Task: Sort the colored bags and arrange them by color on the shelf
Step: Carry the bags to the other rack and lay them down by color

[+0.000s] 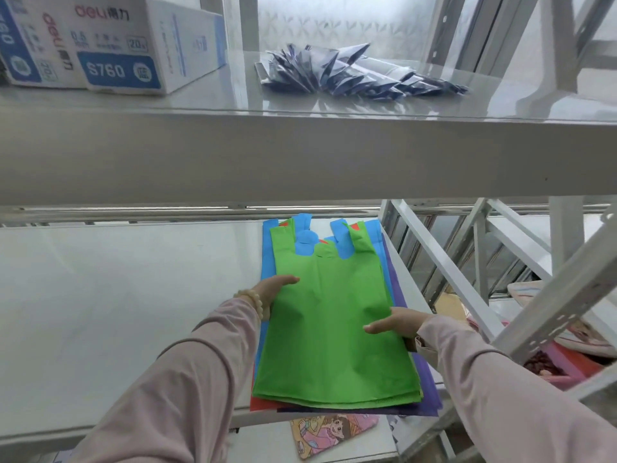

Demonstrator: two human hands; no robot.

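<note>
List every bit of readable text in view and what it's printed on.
"deli", red logo with Chinese characters beside it: white box on the upper shelf.
"S760", white on a blue label: same box.
"20" in a small frame: same box.
"760", partly cut off: box at the far left.
Other small print on both boxes: too blurred to read.
Green bag and the stack under it: no text.
</note>
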